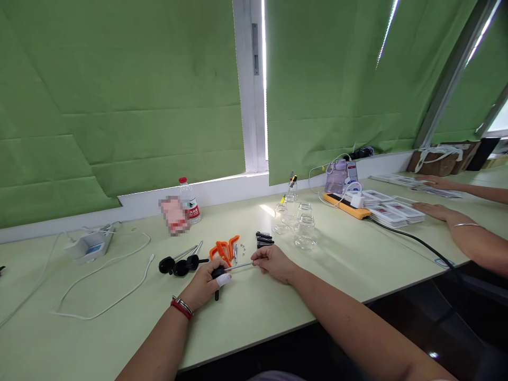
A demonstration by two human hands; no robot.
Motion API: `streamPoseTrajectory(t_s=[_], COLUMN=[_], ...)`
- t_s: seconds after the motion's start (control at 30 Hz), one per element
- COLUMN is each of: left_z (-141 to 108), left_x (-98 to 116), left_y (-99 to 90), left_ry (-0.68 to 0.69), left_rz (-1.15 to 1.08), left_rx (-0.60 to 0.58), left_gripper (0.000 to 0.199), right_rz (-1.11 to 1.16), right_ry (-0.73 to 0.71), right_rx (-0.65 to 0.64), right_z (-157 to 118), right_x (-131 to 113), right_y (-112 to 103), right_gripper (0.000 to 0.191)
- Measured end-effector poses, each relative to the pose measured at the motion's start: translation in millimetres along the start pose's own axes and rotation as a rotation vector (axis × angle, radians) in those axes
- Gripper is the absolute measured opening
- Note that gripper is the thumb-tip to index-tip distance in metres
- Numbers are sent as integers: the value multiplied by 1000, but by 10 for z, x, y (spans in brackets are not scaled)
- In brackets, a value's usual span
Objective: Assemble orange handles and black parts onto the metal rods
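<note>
My left hand [206,283], a white wrap on its thumb, is closed around a black part with a metal rod [217,272]. The rod [238,266] points right, and the fingertips of my right hand [273,263] pinch its far end. Whether a small piece is also between those fingertips, I cannot tell. Beyond my left hand lie several similar black parts with rods [180,268]. Orange plastic handles [223,250] lie just past my hands, beside short metal pins [235,253] and small rings [243,248]. Black pieces with springs [264,239] lie beyond my right hand.
Several clear glass jars [305,233] stand right of centre. A red-capped bottle [192,203] stands at the back. White cables [99,317] cross the left side. To the right are an orange power strip [349,207], stacked cards [397,213] and another person's hands [432,210].
</note>
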State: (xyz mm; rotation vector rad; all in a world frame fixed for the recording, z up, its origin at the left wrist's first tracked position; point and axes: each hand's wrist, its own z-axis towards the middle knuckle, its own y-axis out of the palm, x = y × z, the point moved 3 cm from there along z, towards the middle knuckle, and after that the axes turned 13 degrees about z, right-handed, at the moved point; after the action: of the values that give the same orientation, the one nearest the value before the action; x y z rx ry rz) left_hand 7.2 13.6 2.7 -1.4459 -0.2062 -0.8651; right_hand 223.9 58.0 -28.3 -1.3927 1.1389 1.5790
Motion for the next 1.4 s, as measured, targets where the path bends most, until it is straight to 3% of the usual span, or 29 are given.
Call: streamPoseTrajectory(t_s=[1.4], left_z=[3], left_x=[25], left_y=[16], left_ry=[-7], left_rz=[-26], left_rx=[-8], left_gripper=[22], right_rz=[23], right_ry=[52], right_rx=[-20], right_z=[8], right_x=[40], right_y=[-36], right_gripper=[15])
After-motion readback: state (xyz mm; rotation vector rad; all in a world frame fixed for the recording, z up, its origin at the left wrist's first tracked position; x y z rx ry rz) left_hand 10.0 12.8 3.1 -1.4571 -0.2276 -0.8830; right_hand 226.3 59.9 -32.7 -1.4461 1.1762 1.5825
